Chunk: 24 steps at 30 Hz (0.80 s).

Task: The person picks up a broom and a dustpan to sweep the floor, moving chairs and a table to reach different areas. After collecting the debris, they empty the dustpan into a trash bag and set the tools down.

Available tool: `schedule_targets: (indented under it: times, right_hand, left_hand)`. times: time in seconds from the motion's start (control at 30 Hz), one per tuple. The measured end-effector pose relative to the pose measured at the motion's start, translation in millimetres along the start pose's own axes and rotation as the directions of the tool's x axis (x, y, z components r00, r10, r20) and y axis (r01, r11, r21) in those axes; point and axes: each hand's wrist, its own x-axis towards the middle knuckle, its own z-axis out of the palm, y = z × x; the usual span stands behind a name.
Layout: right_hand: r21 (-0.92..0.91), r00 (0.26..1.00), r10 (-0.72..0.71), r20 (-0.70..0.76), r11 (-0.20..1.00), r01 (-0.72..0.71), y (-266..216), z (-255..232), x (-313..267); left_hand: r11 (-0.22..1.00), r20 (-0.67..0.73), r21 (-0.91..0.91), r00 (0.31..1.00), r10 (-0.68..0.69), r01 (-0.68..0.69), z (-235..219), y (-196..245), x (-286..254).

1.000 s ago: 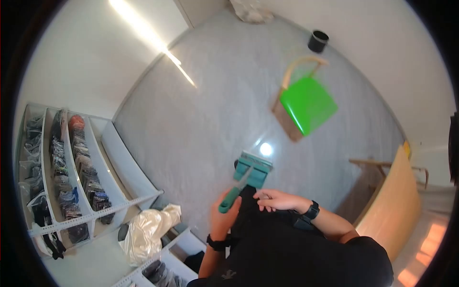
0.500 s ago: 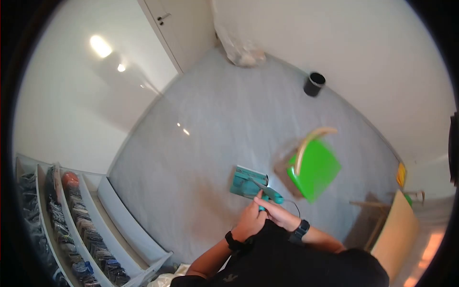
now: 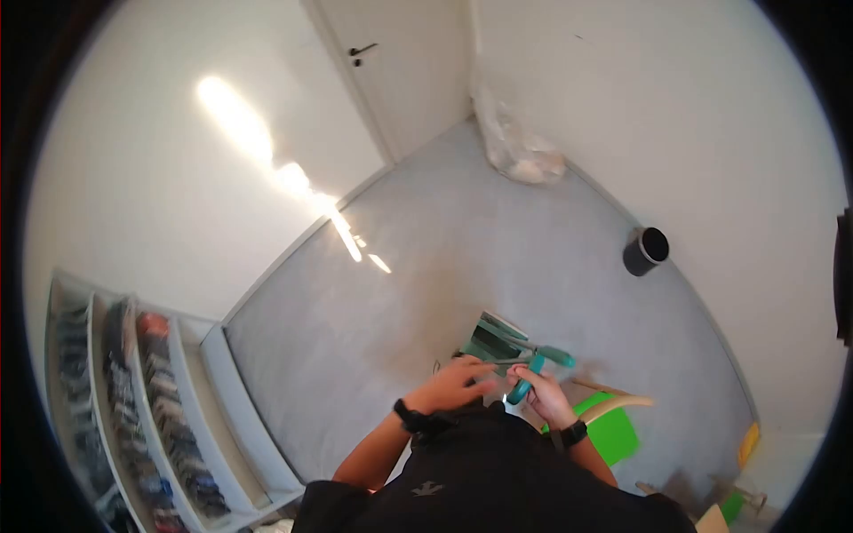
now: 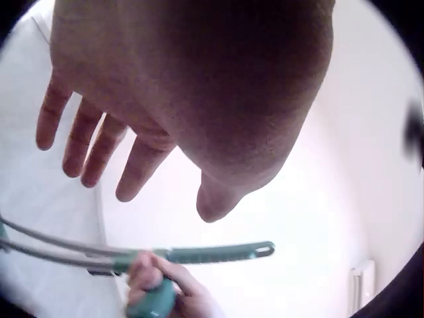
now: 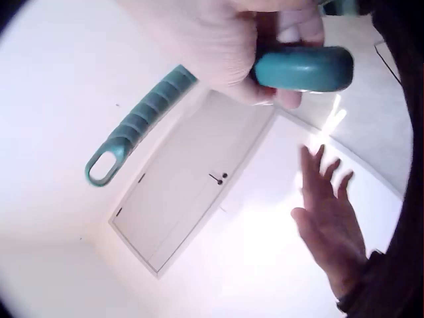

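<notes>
A teal dustpan-like tool (image 3: 491, 338) with a dark opening is held out in front of the body in the head view. Two grey metal rods (image 4: 53, 245) run from it to green handles. My right hand (image 3: 548, 401) grips the handles, fingers curled round them. The ribbed handle (image 5: 142, 112), with a hole at its end, sticks out past that hand. The smooth teal handle (image 5: 305, 68) shows beneath its fingers. My left hand (image 3: 449, 384), close to the tool in the head view, has its fingers spread; the left wrist view shows this palm (image 4: 192, 86) holding nothing.
A green-seated wooden chair (image 3: 613, 431) stands close on the right, partly behind my right arm. A black bin (image 3: 646, 251) stands by the right wall, and a clear plastic bag (image 3: 524, 160) lies in the far corner beside a door (image 3: 413, 80). White shelving (image 3: 244, 426) lines the left.
The tool has moved from my left hand to my right hand. Half a second ago both hands were together on it; now the left has come off. The view has also turned and lifted.
</notes>
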Motion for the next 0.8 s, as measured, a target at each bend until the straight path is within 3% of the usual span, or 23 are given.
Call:
schedule_targets:
  times: [0.03, 0.1, 0.13, 0.2, 0.23, 0.27, 0.3, 0.33, 0.37, 0.4, 0.43, 0.47, 0.5, 0.53, 0.57, 0.6, 0.63, 0.7, 0.73, 0.8]
  right_hand:
    - [-0.062, 0.996, 0.01, -0.089, 0.998, -0.015, -24, -14, 30]
    - [0.052, 0.985, 0.082, -0.152, 0.996, -0.075, -60, -40, 81]
    - [0.061, 0.989, 0.093, -0.117, 0.994, -0.087, -82, -64, 110]
    - [0.093, 0.993, 0.063, -0.098, 0.994, -0.054, -94, -95, 135]
    - [-0.111, 0.986, 0.114, -0.118, 0.986, -0.127, -115, -125, 166]
    - [-0.303, 0.973, 0.171, -0.157, 0.929, -0.213, -126, -143, 180]
    - [-0.367, 0.952, 0.203, -0.23, 0.887, -0.278, -148, -149, 194]
    - [-0.523, 0.956, 0.156, -0.25, 0.809, -0.269, -176, -159, 206]
    - [-0.658, 0.96, 0.113, -0.256, 0.707, -0.258, -204, -167, 215]
    - [-0.79, 0.966, 0.083, -0.243, 0.561, -0.247, -227, -191, 231]
    - [-0.889, 0.972, 0.059, -0.226, 0.395, -0.231, -251, -225, 251]
    - [-0.945, 0.97, 0.009, -0.241, 0.226, -0.237, -272, -256, 268]
    - [-0.895, 0.891, -0.124, -0.437, -0.042, -0.444, -327, -198, 275]
    - [-0.821, 0.816, -0.331, -0.474, -0.167, -0.545, -349, -206, 291]
    - [-0.787, 0.826, -0.411, -0.386, -0.321, -0.527, -365, -254, 322]
    - [-0.713, 0.824, -0.506, -0.255, -0.477, -0.514, -394, -268, 344]
    - [-0.626, 0.827, -0.508, -0.242, -0.569, -0.533, -421, -247, 348]
    - [-0.647, 0.829, -0.557, 0.042, -0.648, -0.402, -463, -282, 381]
    - [-0.662, 0.839, -0.543, 0.023, -0.638, -0.394, -482, -298, 398]
    - [-0.623, 0.909, -0.337, 0.244, -0.773, -0.12, -530, -332, 436]
  left_hand:
    - [0.993, -0.075, -0.051, 0.991, -0.112, 0.108, -19, -15, 19]
    - [0.954, -0.195, -0.07, 0.933, -0.301, 0.293, -47, -67, 33]
    - [0.925, -0.256, -0.034, 0.891, -0.375, 0.379, -40, -127, 42]
    - [0.846, -0.209, 0.183, 0.861, -0.464, 0.501, -23, -240, 7]
    - [0.794, -0.197, 0.187, 0.814, -0.547, 0.578, -15, -296, 4]
    - [0.691, -0.158, 0.037, 0.687, -0.709, 0.722, -26, -299, 7]
    - [0.626, -0.101, -0.01, 0.622, -0.776, 0.78, -33, -315, 5]
    - [0.493, 0.0, -0.008, 0.493, -0.87, 0.87, -25, -352, 3]
    - [0.278, 0.149, -0.176, 0.305, -0.941, 0.944, -21, -376, 2]
    - [0.186, 0.148, -0.343, 0.248, -0.957, 0.921, -11, -392, -6]
    - [0.09, 0.155, -0.494, 0.19, -0.97, 0.865, -6, -403, -3]
    - [0.116, 0.149, -0.55, 0.234, -0.961, 0.827, -10, -406, 3]
    - [0.132, 0.143, -0.602, 0.269, -0.952, 0.787, -23, -406, 9]
    - [0.072, 0.195, -0.608, 0.237, -0.952, 0.791, -42, -395, 31]
    - [0.068, 0.201, -0.583, 0.226, -0.953, 0.809, -62, -383, 57]
    - [0.043, 0.19, -0.58, 0.186, -0.964, 0.813, -81, -363, 90]
    - [0.029, 0.175, -0.577, 0.158, -0.972, 0.816, -97, -351, 100]
    - [0.013, 0.171, -0.573, 0.136, -0.976, 0.819, -110, -343, 135]
    - [-0.012, 0.153, -0.616, 0.104, -0.983, 0.787, -114, -332, 147]
    - [-0.017, 0.122, -0.645, 0.081, -0.989, 0.764, -118, -325, 188]
